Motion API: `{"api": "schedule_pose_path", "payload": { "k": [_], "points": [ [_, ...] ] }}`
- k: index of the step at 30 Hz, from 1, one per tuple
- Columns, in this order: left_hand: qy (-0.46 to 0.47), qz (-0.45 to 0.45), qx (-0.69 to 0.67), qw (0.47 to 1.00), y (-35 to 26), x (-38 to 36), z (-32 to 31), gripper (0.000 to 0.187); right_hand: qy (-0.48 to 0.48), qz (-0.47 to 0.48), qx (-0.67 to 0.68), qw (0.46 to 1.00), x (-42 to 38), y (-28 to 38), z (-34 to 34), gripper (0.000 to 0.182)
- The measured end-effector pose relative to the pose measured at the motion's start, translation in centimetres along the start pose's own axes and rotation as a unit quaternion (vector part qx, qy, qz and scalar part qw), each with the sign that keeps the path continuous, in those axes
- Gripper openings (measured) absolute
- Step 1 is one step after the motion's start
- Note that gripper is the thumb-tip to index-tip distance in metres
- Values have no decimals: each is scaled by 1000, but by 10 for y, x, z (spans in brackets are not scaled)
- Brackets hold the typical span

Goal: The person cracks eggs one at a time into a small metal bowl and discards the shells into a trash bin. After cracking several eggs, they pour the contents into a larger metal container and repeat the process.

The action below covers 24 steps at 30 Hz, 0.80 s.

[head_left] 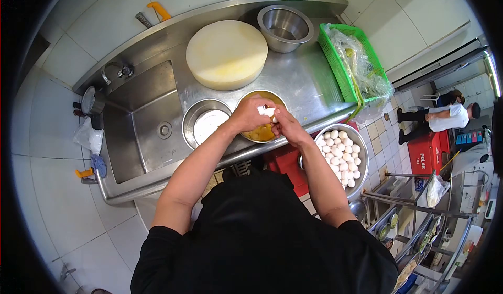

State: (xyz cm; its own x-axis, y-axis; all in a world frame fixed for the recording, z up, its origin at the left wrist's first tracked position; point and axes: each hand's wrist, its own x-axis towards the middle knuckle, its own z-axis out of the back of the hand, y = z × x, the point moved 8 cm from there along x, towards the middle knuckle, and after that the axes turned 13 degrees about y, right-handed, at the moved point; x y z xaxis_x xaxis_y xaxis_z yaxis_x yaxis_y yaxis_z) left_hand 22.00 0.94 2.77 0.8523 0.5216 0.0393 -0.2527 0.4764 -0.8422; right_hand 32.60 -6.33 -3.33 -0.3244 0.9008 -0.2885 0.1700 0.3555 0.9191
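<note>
Head view: left hand (249, 117) and right hand (285, 125) both grasp one egg (268, 112) over the yolk bowl (263, 131) at the counter's (293, 79) front edge. Part the shell low, thumbs apart, keep fragments out. Egg basin (340, 158) sits just right.

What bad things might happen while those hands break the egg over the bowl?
Both the left hand and right hand hold the egg over the bowl of yolks, so bits of shell might drop in. That bowl sits near the counter's front edge, so a bump might tip it. The big bowl of eggs sits past the edge, so eggs might fall.
</note>
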Motion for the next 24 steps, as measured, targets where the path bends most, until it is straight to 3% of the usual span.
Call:
{"api": "schedule_pose_path", "payload": {
  "k": [2, 4, 5, 7, 9, 11, 13, 16, 18, 19, 21, 22, 24],
  "points": [
    [4, 10, -29, 1000, 6, 0, 1, 39, 15, -10, -44, 999, 3, 0, 3, 39],
    [11, -9, 7, 1000, 3, 1, 3, 40, -28, 17, -266, 963, 3, 9, 10, 42],
    [17, -29, 43, 999, -1, 1, 3, 41, -31, 18, -263, 964, 1, 17, 6, 42],
    [9, -37, 45, 998, -3, 0, 5, 42, -102, 23, -476, 873, -11, 50, -8, 44],
    [-15, -65, 34, 997, -7, 1, 1, 43, -144, 58, -450, 880, -6, 36, 0, 46],
    [-33, -51, 55, 997, -9, 5, -9, 42, -147, 24, -333, 931, -2, 19, 4, 48],
    [-17, -40, 50, 998, -14, 4, -11, 44, -89, 49, -198, 975, -11, 32, -15, 55],
    [-23, 67, -48, 996, 1, -4, -8, 45, -179, 58, -250, 950, -28, 8, 13, 60],
    [-49, 88, -162, 982, 20, -17, 3, 46, -248, -38, -230, 940, -71, 6, 44, 58],
    [-67, 104, -212, 970, 25, -27, 14, 47, -315, -10, -324, 892, -94, -10, 77, 56],
    [-138, 124, -371, 910, 51, -58, 37, 45, -372, -84, -404, 832, -152, -34, 125, 50],
    [-184, 131, -420, 879, 53, -81, 54, 46, -402, -153, -420, 799, -183, -61, 148, 52],
    [-244, 119, -483, 833, 67, -137, 82, 47, -323, -369, -395, 777, -224, -116, 169, 63]
  ]
}}
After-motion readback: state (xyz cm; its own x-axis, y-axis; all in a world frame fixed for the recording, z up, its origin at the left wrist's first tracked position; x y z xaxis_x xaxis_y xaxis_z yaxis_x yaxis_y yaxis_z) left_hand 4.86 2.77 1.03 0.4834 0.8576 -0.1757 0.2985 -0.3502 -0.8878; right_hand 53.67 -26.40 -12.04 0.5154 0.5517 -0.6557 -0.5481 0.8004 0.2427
